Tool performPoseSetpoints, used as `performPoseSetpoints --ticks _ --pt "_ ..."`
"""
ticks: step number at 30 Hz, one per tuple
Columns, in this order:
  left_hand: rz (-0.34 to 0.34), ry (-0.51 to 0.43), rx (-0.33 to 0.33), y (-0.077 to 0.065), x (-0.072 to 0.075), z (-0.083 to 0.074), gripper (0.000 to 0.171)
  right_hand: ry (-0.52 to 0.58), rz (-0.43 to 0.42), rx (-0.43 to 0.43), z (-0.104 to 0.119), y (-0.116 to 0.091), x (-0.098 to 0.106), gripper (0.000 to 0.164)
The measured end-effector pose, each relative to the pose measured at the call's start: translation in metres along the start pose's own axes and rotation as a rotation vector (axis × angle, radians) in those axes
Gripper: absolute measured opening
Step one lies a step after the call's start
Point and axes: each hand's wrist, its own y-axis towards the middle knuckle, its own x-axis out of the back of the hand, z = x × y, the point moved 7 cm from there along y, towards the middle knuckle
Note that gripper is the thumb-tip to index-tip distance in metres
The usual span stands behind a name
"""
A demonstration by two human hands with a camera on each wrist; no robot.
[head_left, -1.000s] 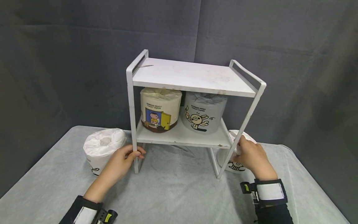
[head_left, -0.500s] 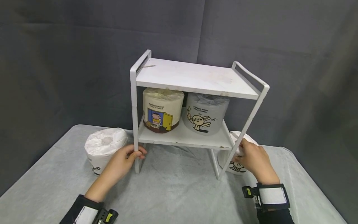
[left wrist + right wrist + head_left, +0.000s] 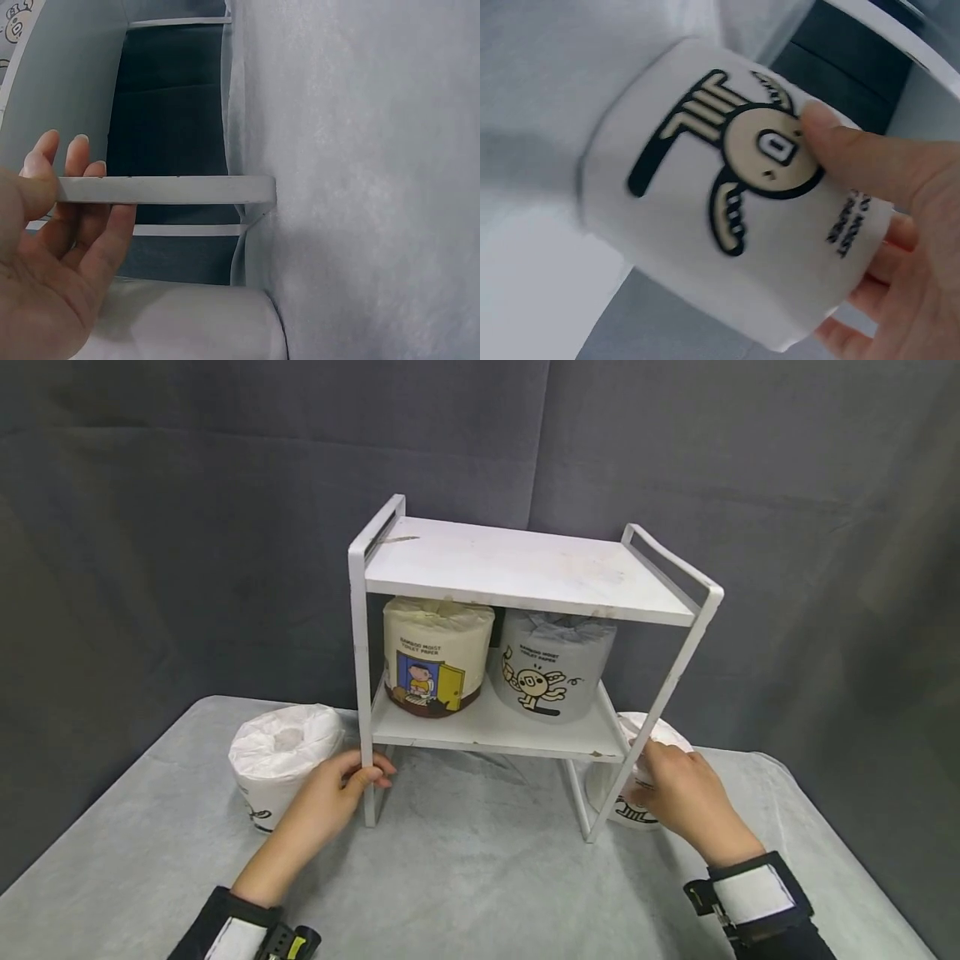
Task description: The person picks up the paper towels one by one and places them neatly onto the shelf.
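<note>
A white two-tier rack [image 3: 495, 745] stands in the middle of the head view. My left hand [image 3: 330, 789] holds its left front leg [image 3: 180, 190] low down, thumb on the near side and fingers behind. Outside the right legs stands a white wrapped toilet paper roll [image 3: 636, 810] with a cartoon print. My right hand [image 3: 686, 793] grips that roll; in the right wrist view the thumb [image 3: 832, 135] presses its printed side while the other fingers curl round the far side, partly hidden. A cream roll [image 3: 435, 660] and a grey roll [image 3: 558, 668] sit side by side on the lower shelf.
Another white roll [image 3: 288, 760] stands on the table left of the rack, close beside my left forearm. A grey-white cloth covers the table [image 3: 480, 885]. Directly behind the rack hangs a dark grey curtain [image 3: 247, 568].
My right wrist has swung outward to the right, and the hand has shifted slightly from the rack's leg on the roll. The left hand keeps its hold; rack and rolls stay put.
</note>
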Motion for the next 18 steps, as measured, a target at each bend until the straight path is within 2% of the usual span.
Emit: performPoseSetpoints --ticks 8,14,18 --pt "-0.004 0.002 0.004 0.0 0.001 0.001 0.016 -0.06 -0.038 0.09 -0.002 -0.01 0.0 0.059" --pt "-0.002 0.004 -0.002 0.001 -0.001 0.003 0.016 -0.061 -0.122 0.148 -0.004 -0.017 -0.002 0.066" --pt "-0.005 0.003 -0.004 0.001 0.0 0.002 0.016 -0.044 -0.162 0.151 -0.008 -0.019 -0.004 0.066"
